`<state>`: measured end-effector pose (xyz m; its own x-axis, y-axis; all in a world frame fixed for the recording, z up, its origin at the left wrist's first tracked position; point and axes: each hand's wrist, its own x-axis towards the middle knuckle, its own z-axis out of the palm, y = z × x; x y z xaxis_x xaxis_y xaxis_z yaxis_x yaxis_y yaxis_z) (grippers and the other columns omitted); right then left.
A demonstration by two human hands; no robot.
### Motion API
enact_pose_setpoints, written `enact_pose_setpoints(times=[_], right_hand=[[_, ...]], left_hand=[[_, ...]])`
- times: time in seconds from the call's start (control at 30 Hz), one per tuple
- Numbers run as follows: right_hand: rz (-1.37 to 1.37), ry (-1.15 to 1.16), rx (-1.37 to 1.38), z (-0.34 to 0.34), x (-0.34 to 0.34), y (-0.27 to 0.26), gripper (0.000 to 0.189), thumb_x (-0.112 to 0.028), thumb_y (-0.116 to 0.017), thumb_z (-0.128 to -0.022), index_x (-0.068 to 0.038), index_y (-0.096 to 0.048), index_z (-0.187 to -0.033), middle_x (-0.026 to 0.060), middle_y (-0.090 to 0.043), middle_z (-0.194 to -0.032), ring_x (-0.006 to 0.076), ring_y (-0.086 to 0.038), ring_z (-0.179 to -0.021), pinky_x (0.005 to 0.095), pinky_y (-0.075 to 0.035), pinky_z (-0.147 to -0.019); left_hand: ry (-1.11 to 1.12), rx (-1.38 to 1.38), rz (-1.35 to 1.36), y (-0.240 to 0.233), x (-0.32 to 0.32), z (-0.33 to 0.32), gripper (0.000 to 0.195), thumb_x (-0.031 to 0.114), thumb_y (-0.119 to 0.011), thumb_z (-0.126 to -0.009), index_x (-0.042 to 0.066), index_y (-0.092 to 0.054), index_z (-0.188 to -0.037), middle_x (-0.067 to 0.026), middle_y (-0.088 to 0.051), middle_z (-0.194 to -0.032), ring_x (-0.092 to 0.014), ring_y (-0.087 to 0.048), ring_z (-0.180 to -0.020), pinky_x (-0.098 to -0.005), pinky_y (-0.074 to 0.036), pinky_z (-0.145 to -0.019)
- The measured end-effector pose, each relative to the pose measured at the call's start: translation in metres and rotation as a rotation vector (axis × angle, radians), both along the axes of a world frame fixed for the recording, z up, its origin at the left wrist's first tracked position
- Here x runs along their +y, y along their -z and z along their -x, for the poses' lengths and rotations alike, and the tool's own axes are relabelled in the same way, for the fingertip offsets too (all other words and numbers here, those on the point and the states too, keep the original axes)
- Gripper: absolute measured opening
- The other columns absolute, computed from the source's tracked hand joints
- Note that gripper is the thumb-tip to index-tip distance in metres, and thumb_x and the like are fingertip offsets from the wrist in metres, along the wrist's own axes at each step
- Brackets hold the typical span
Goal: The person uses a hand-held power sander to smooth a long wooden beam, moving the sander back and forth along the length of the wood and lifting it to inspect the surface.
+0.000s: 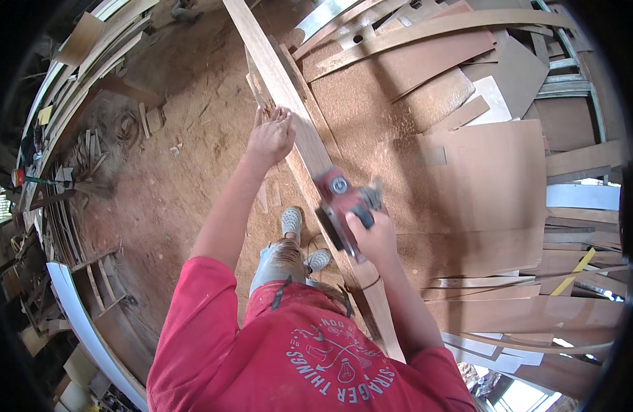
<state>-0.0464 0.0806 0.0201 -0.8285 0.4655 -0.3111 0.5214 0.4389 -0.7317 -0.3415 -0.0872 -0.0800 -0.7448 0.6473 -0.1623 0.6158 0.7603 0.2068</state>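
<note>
A long, pale wooden plank point(275, 67) runs from the top of the head view down past my right side. My right hand point(375, 234) grips the rear handle of a red electric hand planer point(342, 193), which sits flat on the plank and looks slightly blurred. Shavings seem to blur beside the planer's right side. Farther up, my left hand point(272, 136) lies at the plank's left edge, fingers spread and fingertips on or just over the wood. Behind the planer, a dark cord point(372, 283) crosses the plank.
Sawdust covers the ground point(203, 170). Plywood sheets point(491, 195) and a curved wooden strip point(440, 31) lie to the right. On the left are stacked boards point(115, 46) and a broom point(90, 186). My shoes point(292, 221) stand just left of the plank.
</note>
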Motion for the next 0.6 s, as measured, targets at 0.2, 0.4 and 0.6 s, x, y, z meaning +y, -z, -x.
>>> enact_pose_setpoints(times=[0.2, 0.4, 0.6], right_hand=[[-0.098, -0.006, 0.103, 0.135, -0.008, 0.023, 0.040, -0.042, -0.071, -0.092, -0.003, -0.079, -0.093, 0.0194, -0.076, -0.081, 0.0356, -0.076, -0.079, 0.0446, -0.058, -0.075], [-0.079, -0.002, 0.067, 0.227, -0.006, 0.017, 0.053, -0.048, -0.066, -0.092, 0.002, -0.078, -0.082, 0.0207, -0.076, -0.077, 0.0355, -0.077, -0.076, 0.0462, -0.061, -0.075], [-0.060, -0.029, 0.007, 0.132, -0.012, 0.015, 0.059, -0.051, -0.068, -0.091, 0.007, -0.078, -0.092, 0.0277, -0.077, -0.092, 0.0418, -0.077, -0.094, 0.0472, -0.061, -0.084]], left_hand=[[-0.143, -0.423, -0.087, -0.024, -0.002, 0.034, 0.060, 0.038, -0.029, -0.111, 0.007, -0.049, -0.158, -0.0125, -0.049, -0.164, -0.028, -0.039, -0.156, -0.0521, -0.013, -0.134], [-0.700, -0.319, -1.121, -0.008, -0.008, 0.007, 0.058, 0.036, -0.043, -0.110, -0.006, -0.058, -0.147, -0.0244, -0.062, -0.148, -0.035, -0.056, -0.141, -0.0400, -0.041, -0.119], [-0.614, -0.170, -0.983, -0.014, -0.022, -0.059, 0.055, 0.032, -0.046, -0.110, -0.003, -0.054, -0.151, -0.0236, -0.064, -0.146, -0.033, -0.058, -0.139, -0.0429, -0.044, -0.116]])
